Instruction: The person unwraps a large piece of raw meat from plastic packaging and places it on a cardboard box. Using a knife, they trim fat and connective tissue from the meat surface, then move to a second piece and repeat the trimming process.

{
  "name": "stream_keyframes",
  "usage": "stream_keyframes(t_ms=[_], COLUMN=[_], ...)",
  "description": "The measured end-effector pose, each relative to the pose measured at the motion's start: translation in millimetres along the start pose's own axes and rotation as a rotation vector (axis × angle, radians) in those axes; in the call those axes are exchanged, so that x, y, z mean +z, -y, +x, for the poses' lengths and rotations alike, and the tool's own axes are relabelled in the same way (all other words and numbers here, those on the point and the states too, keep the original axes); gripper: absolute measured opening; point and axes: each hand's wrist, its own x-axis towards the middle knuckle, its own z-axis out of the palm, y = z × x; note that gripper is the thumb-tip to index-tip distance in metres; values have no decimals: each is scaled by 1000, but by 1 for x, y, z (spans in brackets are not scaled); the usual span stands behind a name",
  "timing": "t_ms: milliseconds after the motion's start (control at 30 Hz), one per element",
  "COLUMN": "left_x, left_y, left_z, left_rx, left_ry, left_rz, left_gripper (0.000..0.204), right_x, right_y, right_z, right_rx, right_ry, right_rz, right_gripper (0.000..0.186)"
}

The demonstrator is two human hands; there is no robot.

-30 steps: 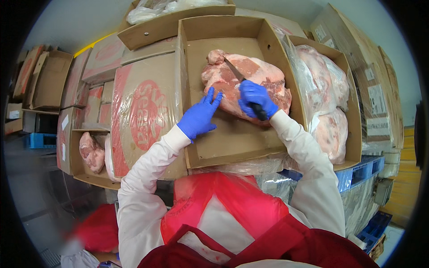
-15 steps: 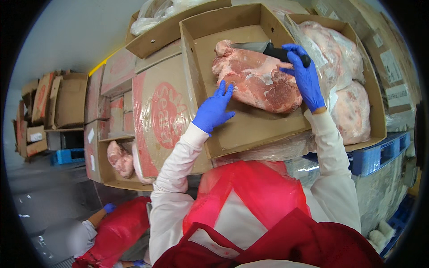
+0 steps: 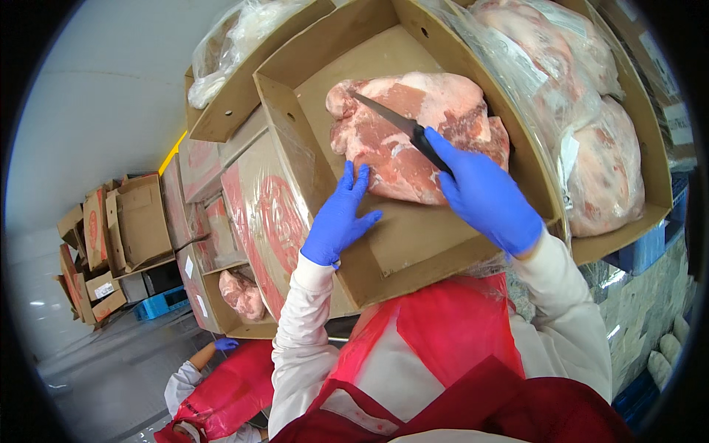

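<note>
A large piece of raw meat (image 3: 421, 136) lies in an open cardboard box (image 3: 402, 247) in front of me. My right hand (image 3: 484, 192), in a blue glove, grips the black handle of a knife (image 3: 391, 116). The blade slants up to the left across the meat, its tip at the paler knob on the left end. My left hand (image 3: 338, 214), gloved in blue too, has its fingers spread, the fingertips touching the meat's near left edge. Whether the blade has entered the meat, I cannot tell.
To the right, another box holds plastic-wrapped meat (image 3: 605, 162). Closed cartons (image 3: 258, 199) stand at the left, by a box with a smaller meat piece (image 3: 241, 294). Plastic bags (image 3: 240, 44) fill a box at the back. A co-worker in a red apron (image 3: 225, 387) is at lower left.
The knife has swung from the far edge of the meat to lie diagonally over it. My right hand moved nearer and closed around the handle. The view has shifted.
</note>
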Motion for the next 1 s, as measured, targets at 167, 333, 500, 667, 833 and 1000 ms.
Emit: stream_keyframes(t_ms=[167, 333, 500, 667, 833, 1000], left_x=[-22, -23, -34, -29, -30, -28], left_y=[0, 9, 6, 13, 15, 11], left_z=[16, 26, 30, 32, 30, 32], left_rx=[-114, -75, -107, -113, -57, -66], left_ry=[110, 109, 176, 184, 231, 218], left_rz=[-171, -196, -216, -315, -330, -294], left_gripper=[91, 96, 98, 104, 106, 105], right_x=[-49, -61, -120, -119, -110, -82], right_y=[38, 42, 46, 114, 81, -18], right_z=[9, 43, 161, 211, 202, 119], right_rx=[145, 51, 133, 270, 270, 57], right_ry=[129, 168, 519, 747, 684, 521], right_rz=[-101, -202, -348, -618, -586, -108], right_gripper=[54, 53, 45, 41, 47, 56])
